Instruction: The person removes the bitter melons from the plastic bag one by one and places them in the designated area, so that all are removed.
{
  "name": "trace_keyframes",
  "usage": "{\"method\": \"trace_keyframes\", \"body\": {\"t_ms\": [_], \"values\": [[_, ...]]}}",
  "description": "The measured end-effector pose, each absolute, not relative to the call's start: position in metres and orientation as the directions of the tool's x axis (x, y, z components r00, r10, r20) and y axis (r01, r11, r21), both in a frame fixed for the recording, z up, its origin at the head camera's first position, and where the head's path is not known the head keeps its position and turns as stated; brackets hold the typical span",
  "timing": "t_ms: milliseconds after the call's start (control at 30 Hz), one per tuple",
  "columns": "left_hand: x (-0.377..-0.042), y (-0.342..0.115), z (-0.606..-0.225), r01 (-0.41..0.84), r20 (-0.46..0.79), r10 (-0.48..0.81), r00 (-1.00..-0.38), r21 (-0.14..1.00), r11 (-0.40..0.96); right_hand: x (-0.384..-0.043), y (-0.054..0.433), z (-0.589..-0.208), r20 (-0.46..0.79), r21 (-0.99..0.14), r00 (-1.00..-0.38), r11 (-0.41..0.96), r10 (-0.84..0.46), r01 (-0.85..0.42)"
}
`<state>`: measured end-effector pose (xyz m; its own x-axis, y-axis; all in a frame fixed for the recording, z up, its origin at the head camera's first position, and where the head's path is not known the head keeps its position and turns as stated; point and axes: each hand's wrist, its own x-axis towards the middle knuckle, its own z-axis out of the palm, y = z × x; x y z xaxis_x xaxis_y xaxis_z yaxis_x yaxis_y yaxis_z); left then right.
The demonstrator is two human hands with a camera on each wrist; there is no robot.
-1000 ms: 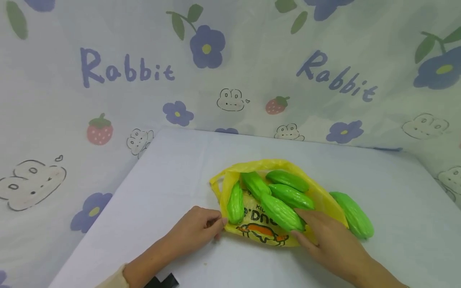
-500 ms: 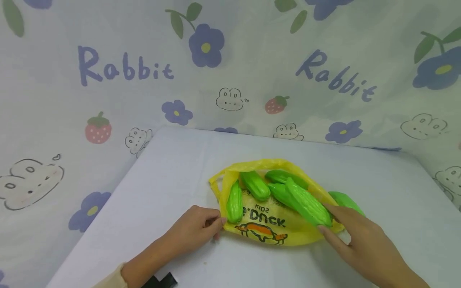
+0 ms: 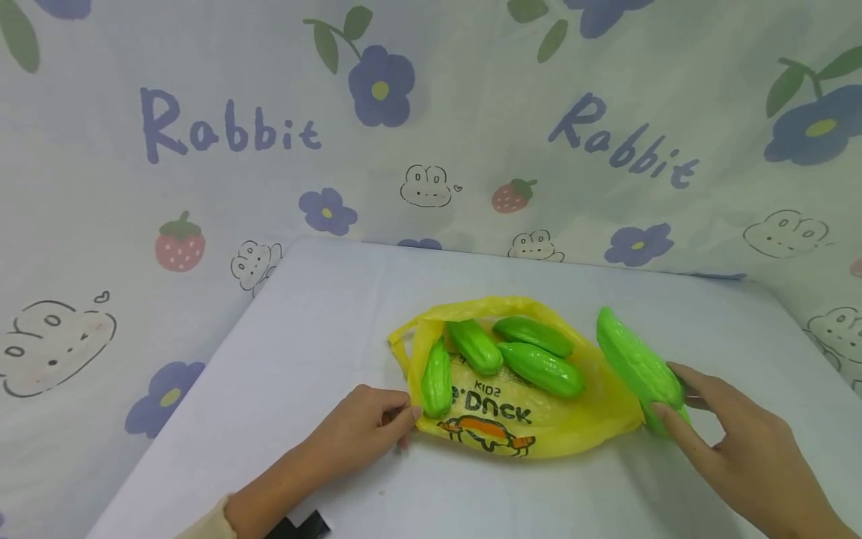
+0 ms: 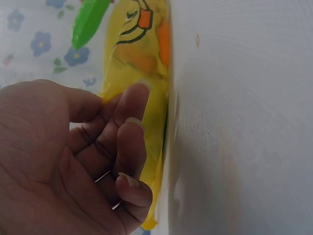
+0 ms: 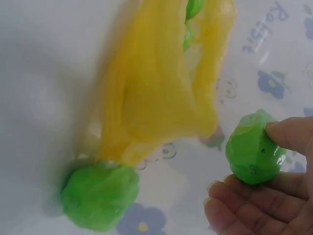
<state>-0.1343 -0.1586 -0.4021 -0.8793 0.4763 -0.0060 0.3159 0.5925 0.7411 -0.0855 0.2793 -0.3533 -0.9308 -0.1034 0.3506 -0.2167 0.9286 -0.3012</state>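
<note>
A yellow plastic bag [image 3: 572,434] with a duck print lies open on the white table, several bright green, ridged bitter melons [image 3: 438,382] inside it. My left hand [image 3: 367,425] pinches the bag's left edge between thumb and forefinger, its other fingers loosely bent in the left wrist view. Just beyond the bag's right side, my right hand [image 3: 747,445] holds another bitter melon [image 3: 636,355] by its near end, tilted with the tapered tip up. In the right wrist view thumb and fingers grip this melon [image 5: 254,152]. Below it, mostly hidden in the head view, one more melon [image 5: 100,196] lies beside the bag.
A white cloth covers the table [image 3: 323,299]. Behind it hangs a curtain [image 3: 471,112] printed with rabbits, flowers and strawberries. A black object [image 3: 303,527] shows at the bottom edge near my left forearm.
My right hand has lifted one bitter melon out of the bag and carried it right, over the melon on the table. The left hand has stayed at the bag's edge.
</note>
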Motion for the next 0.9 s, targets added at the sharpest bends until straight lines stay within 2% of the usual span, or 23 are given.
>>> {"method": "trace_keyframes", "body": {"t_ms": [400, 600, 900], "values": [[-0.135, -0.158, -0.403, 0.314, -0.011, 0.478, -0.879, 0.741, 0.594, -0.092, 0.312, -0.366, 0.356, -0.317, -0.934, 0.941, 0.003, -0.118], [-0.135, -0.158, -0.404, 0.313, -0.010, 0.478, -0.878, 0.743, 0.592, -0.101, 0.325, -0.373, 0.272, -0.294, -0.960, 0.956, 0.068, -0.016], [-0.136, -0.158, -0.404, 0.303, -0.025, 0.480, -0.877, 0.747, 0.592, -0.110, 0.346, -0.386, 0.145, -0.265, -0.984, 0.962, 0.106, 0.064]]}}
